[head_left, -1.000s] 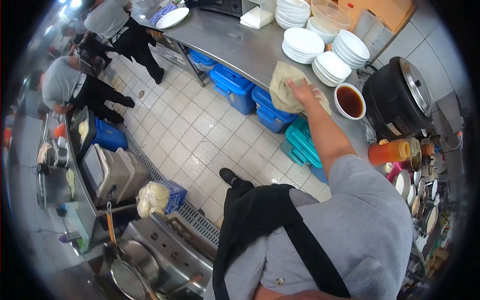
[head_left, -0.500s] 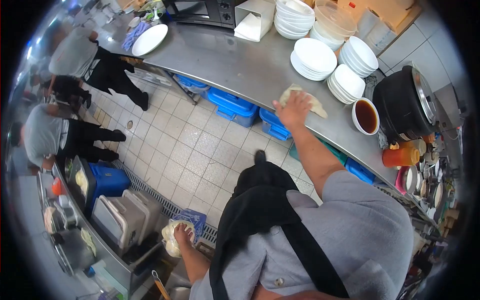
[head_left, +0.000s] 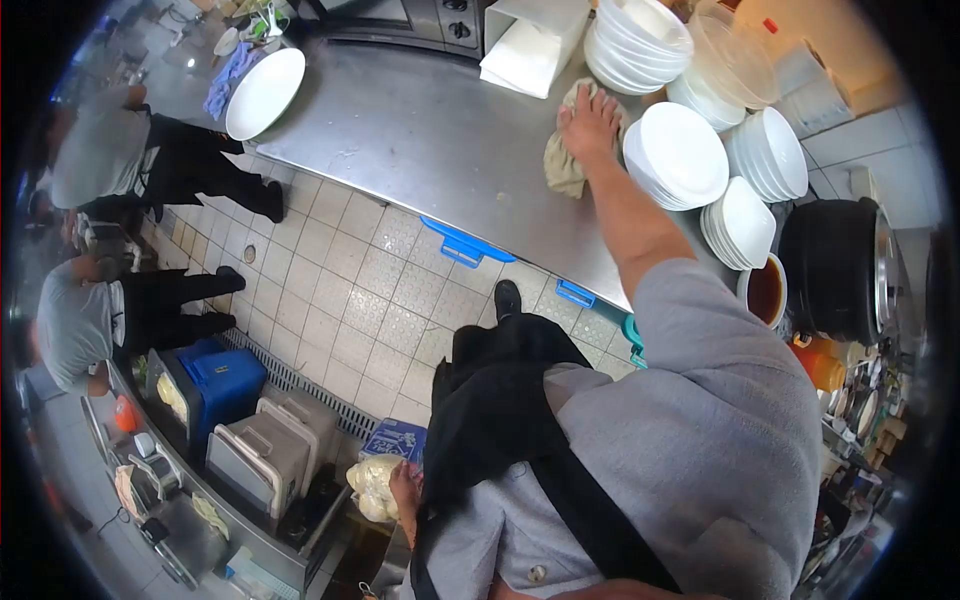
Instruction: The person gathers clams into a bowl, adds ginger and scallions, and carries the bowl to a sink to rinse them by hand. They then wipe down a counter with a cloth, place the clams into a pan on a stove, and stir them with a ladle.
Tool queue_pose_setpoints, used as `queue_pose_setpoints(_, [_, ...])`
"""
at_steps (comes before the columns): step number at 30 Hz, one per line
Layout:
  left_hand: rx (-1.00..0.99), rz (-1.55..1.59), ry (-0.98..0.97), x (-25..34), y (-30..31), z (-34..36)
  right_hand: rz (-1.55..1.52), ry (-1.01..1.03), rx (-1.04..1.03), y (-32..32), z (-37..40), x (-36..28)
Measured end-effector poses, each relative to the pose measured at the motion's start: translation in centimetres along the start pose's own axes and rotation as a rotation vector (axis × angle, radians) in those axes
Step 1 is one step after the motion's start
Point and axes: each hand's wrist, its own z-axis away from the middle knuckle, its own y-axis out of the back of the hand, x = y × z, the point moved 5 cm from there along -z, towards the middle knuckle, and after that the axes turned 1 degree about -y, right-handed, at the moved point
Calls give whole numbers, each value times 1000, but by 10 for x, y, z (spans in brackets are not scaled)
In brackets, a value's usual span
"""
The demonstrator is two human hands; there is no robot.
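My right hand [head_left: 590, 122] lies on a pale, crumpled cloth [head_left: 567, 170] on the steel counter [head_left: 420, 120], its fingers spread and pressing the cloth down. Just right of it is a stack of white plates [head_left: 677, 155], with stacked white bowls [head_left: 638, 45] behind. Low in the view, my left hand [head_left: 403, 490] hangs beside a plastic bag of pale contents [head_left: 376, 488]; its fingers are partly hidden, so its grip is unclear.
A white oval plate [head_left: 265, 94] lies at the counter's left end. A bowl of dark sauce [head_left: 765, 292] and a black cooker [head_left: 835, 268] stand at the right. Two people [head_left: 100, 150] in grey shirts are at the left. Lidded bins [head_left: 262, 458] line the lower left.
My right hand and the cloth have moved back across the counter, towards the bowls. My left hand has moved from over the bag to its right side. The view has shifted towards the counter.
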Motion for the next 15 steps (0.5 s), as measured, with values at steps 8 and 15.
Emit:
queue_pose_setpoints(8, [-163, -834, -264, -9, 9, -53, -81, 431, -25, -7, 23, -19])
queue_pose_setpoints(15, [-456, -1166, -825, 123, 9, -154, -302, 666, -77, -7, 145, -144])
